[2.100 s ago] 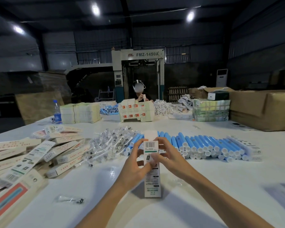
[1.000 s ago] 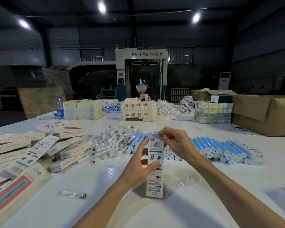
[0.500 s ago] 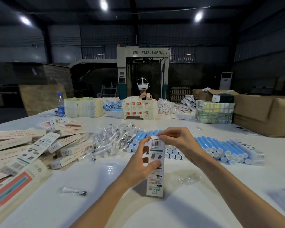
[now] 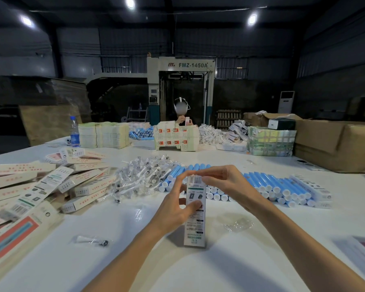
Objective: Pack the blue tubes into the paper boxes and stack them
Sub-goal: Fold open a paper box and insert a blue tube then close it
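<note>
At the left we see loose boxes (image 4: 51, 182) heaped on the white table (image 4: 219, 270), then a pile of clear wrapped pieces (image 4: 143, 175). Our left hand (image 4: 175, 209) grips the upright box (image 4: 195, 226) round its middle, thumb on the printed front; it stands on the table at centre. Our right hand (image 4: 226, 184) pinches the box's top end with curled fingers. Behind it and rightward, blue tubes (image 4: 272, 186) lie in rows

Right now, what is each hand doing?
Left hand: grips the upright paper box at mid-height.
Right hand: pinches the same box's top end.
</note>
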`<move>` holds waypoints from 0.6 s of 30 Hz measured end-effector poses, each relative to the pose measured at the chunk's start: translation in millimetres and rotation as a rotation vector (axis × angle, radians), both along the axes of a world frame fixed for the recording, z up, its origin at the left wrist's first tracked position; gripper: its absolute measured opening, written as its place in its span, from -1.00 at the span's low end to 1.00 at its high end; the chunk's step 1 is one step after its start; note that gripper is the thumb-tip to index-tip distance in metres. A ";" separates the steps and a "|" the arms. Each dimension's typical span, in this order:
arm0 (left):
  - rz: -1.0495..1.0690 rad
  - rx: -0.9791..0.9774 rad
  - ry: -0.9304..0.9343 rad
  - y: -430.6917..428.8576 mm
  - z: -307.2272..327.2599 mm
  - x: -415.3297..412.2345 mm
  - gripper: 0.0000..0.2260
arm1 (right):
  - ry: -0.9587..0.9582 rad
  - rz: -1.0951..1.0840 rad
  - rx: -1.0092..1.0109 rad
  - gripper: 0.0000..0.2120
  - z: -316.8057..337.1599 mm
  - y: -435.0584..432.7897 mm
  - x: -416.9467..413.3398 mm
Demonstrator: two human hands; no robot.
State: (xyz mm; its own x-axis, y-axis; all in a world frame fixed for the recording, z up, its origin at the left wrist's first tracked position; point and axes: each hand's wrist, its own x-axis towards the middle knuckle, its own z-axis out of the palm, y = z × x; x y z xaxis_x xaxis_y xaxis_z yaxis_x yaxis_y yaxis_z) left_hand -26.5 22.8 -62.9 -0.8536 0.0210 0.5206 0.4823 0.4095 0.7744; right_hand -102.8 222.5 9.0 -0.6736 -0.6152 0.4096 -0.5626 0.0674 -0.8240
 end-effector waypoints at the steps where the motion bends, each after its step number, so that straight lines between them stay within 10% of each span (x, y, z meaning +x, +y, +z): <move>1: 0.015 0.000 0.007 -0.2 -1.0 -1.2 -0.29 | -0.006 -0.007 -0.024 -0.76 -5.2 0.9 1.4; 9: -0.003 0.045 0.005 -0.2 -3.6 -0.4 -0.33 | 0.027 -0.097 -0.131 -0.68 -27.5 -7.4 15.4; 18: -0.149 0.422 -0.071 -0.2 -3.5 5.9 -0.35 | -0.389 0.017 -0.169 -0.42 -49.1 -13.4 38.4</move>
State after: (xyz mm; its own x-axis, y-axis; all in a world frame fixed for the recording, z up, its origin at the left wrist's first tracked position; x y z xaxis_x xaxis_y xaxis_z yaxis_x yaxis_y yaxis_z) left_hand -20.6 22.7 -66.3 -0.8912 -0.0549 0.4503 0.4518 -0.0191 0.8919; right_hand -64.3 209.1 -40.0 -0.7883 -0.5733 0.2233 -0.2078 -0.0935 -0.9737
